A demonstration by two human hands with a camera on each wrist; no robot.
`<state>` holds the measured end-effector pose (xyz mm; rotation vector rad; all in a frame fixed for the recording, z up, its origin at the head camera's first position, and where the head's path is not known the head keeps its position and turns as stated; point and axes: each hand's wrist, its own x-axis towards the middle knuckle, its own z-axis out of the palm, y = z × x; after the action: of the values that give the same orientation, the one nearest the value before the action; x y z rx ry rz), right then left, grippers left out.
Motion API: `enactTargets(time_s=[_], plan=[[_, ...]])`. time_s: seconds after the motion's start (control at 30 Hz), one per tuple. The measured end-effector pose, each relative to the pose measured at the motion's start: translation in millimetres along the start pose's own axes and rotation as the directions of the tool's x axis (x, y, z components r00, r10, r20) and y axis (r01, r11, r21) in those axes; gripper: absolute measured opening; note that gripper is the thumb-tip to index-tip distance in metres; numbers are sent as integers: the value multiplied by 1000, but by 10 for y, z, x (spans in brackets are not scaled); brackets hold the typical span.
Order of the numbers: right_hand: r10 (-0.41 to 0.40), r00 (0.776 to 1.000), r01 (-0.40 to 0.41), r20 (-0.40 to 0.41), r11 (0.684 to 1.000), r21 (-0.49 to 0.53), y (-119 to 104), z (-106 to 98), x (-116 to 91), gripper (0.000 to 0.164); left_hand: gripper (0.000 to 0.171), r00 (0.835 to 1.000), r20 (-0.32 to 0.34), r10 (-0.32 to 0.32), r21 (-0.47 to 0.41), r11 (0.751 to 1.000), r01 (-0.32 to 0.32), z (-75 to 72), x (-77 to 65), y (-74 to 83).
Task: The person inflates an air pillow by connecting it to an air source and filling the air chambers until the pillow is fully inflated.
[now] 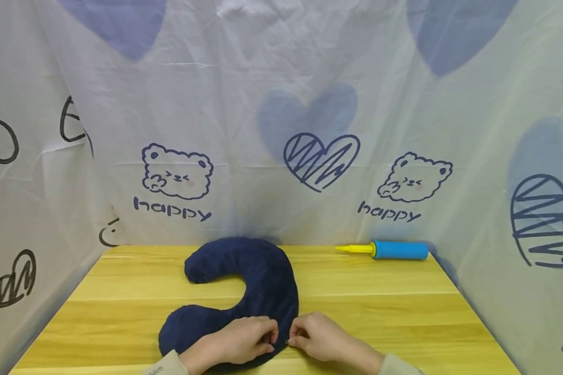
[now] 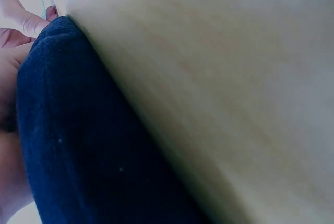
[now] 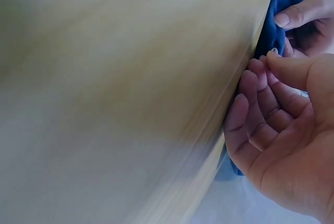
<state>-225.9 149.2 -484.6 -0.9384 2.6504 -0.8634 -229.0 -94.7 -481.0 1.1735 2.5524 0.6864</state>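
A dark navy U-shaped neck pillow point(image 1: 272, 276) lies on the table with its opening to the left. My left hand point(image 1: 251, 338) grips the fabric near its front right edge. Thumb and forefinger of my right hand point(image 1: 319, 336) pinch a small shiny zipper pull point(image 3: 274, 51) at that edge, close to the left fingertips. In the right wrist view the other fingers of this hand are curled beside the table surface. Dark pillow fabric point(image 2: 78, 119) fills the lower left of the left wrist view, partly hiding the left hand point(image 2: 10, 145).
A blue hand pump point(image 1: 400, 250) with a yellow nozzle lies at the back right of the wooden table point(image 1: 394, 307). White cloth point(image 1: 244, 182) printed with hearts, bears and the word "happy" hangs behind and at both sides.
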Motion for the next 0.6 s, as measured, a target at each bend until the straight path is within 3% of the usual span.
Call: enactTargets(time_s=[0.6], plan=[[-34,999,35,-41,999,20,81,-50,27,16,16,1000,-7,17,33,999,-17,-3,-4,5]])
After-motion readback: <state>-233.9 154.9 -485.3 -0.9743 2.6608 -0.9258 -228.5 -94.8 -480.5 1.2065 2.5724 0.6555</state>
